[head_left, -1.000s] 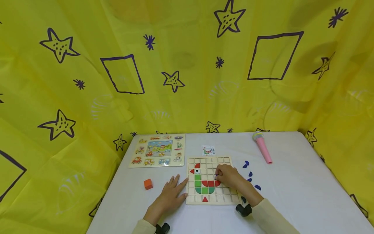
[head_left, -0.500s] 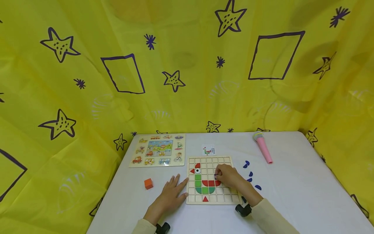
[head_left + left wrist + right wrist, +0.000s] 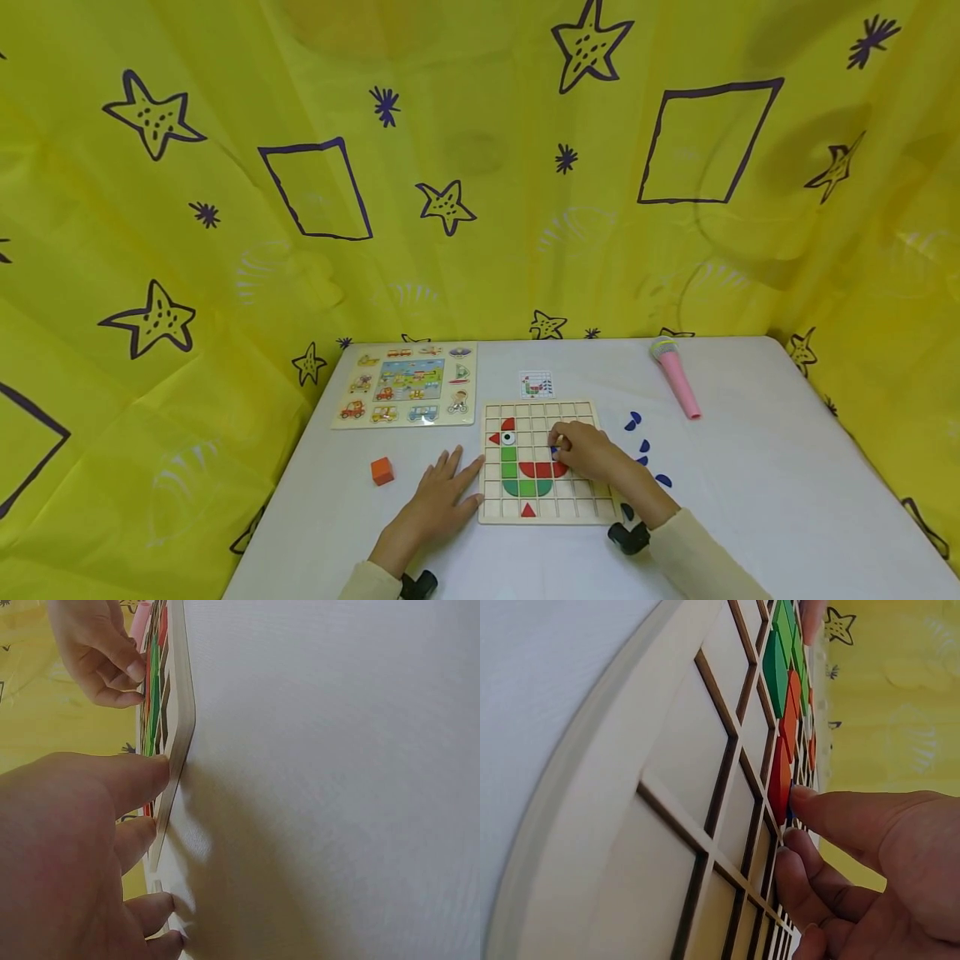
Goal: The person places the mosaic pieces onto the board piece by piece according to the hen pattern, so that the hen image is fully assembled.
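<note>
A wooden grid board (image 3: 577,507) lies on the table, with red and green pieces and an eye piece (image 3: 508,437) set in its squares as a bird shape. My right hand (image 3: 588,452) is over the board's right half, thumb and fingers curled at a small blue piece (image 3: 554,453) just above the red row (image 3: 542,470). In the right wrist view the thumb touches that blue piece (image 3: 791,804); fingers partly hide it. My left hand (image 3: 441,498) lies with spread fingers at the board's left edge, thumb and fingertips touching its rim in the left wrist view.
Several dark blue half-round pieces (image 3: 663,481) lie right of the board, and a dark green piece (image 3: 627,512) by its lower right corner. A pattern card (image 3: 536,385) is behind it. Around stand a vehicle puzzle (image 3: 348,421), an orange cube (image 3: 382,471) and a pink microphone (image 3: 679,383).
The fingers of my right hand have shifted slightly left and up, and more of the blue piece shows. My left hand has stayed at the board's edge.
</note>
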The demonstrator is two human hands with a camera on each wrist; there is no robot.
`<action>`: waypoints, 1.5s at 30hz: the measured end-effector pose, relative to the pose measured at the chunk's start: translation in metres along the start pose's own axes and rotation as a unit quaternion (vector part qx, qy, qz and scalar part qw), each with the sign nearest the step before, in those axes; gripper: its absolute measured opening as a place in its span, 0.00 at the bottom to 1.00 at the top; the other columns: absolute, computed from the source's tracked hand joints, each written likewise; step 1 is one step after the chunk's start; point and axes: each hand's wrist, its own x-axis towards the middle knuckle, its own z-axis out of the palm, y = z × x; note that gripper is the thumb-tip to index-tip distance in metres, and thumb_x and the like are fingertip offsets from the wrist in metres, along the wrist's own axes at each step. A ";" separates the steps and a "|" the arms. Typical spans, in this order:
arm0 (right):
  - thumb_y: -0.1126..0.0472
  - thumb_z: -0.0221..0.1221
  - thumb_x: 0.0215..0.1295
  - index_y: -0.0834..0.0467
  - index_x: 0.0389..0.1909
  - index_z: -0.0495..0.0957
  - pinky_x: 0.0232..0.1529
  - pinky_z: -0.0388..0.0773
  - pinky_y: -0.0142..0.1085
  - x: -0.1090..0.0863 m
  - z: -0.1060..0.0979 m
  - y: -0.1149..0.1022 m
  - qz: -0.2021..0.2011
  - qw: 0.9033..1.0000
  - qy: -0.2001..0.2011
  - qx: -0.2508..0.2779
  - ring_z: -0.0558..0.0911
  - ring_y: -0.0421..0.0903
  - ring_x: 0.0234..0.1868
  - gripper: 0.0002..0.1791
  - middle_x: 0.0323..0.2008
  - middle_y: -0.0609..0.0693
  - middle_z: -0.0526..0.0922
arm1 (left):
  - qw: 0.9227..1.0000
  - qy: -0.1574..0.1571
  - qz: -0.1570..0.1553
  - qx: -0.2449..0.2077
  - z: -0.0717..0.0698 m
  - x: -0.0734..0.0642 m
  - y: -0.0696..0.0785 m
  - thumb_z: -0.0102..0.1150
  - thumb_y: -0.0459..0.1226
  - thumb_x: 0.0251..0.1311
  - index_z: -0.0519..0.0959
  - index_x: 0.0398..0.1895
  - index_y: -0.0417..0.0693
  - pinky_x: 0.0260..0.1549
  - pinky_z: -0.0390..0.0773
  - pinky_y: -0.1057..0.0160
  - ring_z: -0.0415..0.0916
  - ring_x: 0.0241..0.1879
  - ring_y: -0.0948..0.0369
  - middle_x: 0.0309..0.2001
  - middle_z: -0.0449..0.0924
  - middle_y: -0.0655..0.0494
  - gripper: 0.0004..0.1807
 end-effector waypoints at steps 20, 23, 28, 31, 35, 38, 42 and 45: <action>0.66 0.68 0.68 0.57 0.37 0.80 0.39 0.76 0.36 -0.002 -0.003 0.005 0.011 1.000 0.012 0.022 0.76 0.44 0.35 0.05 0.30 0.47 0.77 | 1.000 0.000 -0.006 0.004 0.003 0.003 -0.002 0.55 0.55 0.76 0.64 0.83 0.61 0.79 0.50 0.31 0.45 0.84 0.38 0.84 0.51 0.42 0.35; 0.68 0.66 0.69 0.58 0.37 0.80 0.40 0.77 0.36 -0.003 -0.002 0.006 0.008 1.000 0.014 0.027 0.76 0.44 0.35 0.04 0.30 0.47 0.77 | 1.000 0.002 -0.003 0.002 0.003 0.003 -0.002 0.56 0.55 0.76 0.64 0.82 0.61 0.78 0.50 0.31 0.45 0.83 0.37 0.84 0.52 0.41 0.35; 0.69 0.65 0.70 0.58 0.38 0.80 0.39 0.78 0.36 -0.004 -0.003 0.005 0.013 0.999 0.016 0.037 0.76 0.44 0.35 0.04 0.30 0.48 0.77 | 1.000 0.003 0.000 0.004 0.002 0.002 -0.002 0.56 0.54 0.75 0.64 0.82 0.61 0.78 0.50 0.30 0.46 0.83 0.37 0.84 0.52 0.41 0.35; 0.68 0.65 0.70 0.58 0.39 0.80 0.37 0.77 0.35 -0.004 -0.004 0.005 0.011 0.999 0.018 0.041 0.76 0.44 0.35 0.03 0.30 0.48 0.77 | 1.000 0.002 -0.001 0.003 0.003 0.002 -0.002 0.56 0.54 0.76 0.64 0.82 0.61 0.78 0.50 0.31 0.45 0.83 0.37 0.84 0.52 0.41 0.35; 0.67 0.65 0.71 0.58 0.40 0.81 0.37 0.76 0.35 -0.005 -0.008 0.008 0.012 0.998 0.023 0.050 0.76 0.44 0.35 0.02 0.31 0.48 0.78 | 1.000 0.002 0.000 -0.002 0.003 0.002 -0.003 0.55 0.54 0.76 0.64 0.83 0.60 0.79 0.49 0.31 0.45 0.83 0.37 0.84 0.51 0.41 0.35; 0.66 0.64 0.72 0.59 0.42 0.81 0.37 0.76 0.35 -0.006 -0.017 0.011 0.021 0.998 0.025 0.058 0.76 0.45 0.36 0.02 0.33 0.49 0.79 | 1.000 0.004 0.003 -0.005 0.003 0.002 -0.002 0.55 0.53 0.76 0.64 0.82 0.59 0.79 0.49 0.31 0.45 0.83 0.37 0.84 0.52 0.40 0.35; 0.66 0.62 0.73 0.62 0.45 0.81 0.36 0.78 0.39 -0.008 -0.034 0.019 0.017 0.998 0.042 0.041 0.77 0.48 0.36 0.05 0.35 0.52 0.80 | 1.000 0.005 0.003 -0.005 0.003 0.001 -0.002 0.56 0.53 0.76 0.65 0.82 0.59 0.79 0.49 0.31 0.45 0.83 0.37 0.84 0.52 0.39 0.34; 0.66 0.61 0.73 0.64 0.49 0.81 0.40 0.81 0.44 -0.008 -0.045 0.031 0.015 0.998 0.064 0.017 0.79 0.51 0.39 0.08 0.40 0.56 0.82 | 1.000 0.004 0.002 -0.005 0.003 0.000 -0.002 0.56 0.53 0.76 0.65 0.82 0.59 0.79 0.49 0.31 0.45 0.83 0.37 0.84 0.52 0.39 0.34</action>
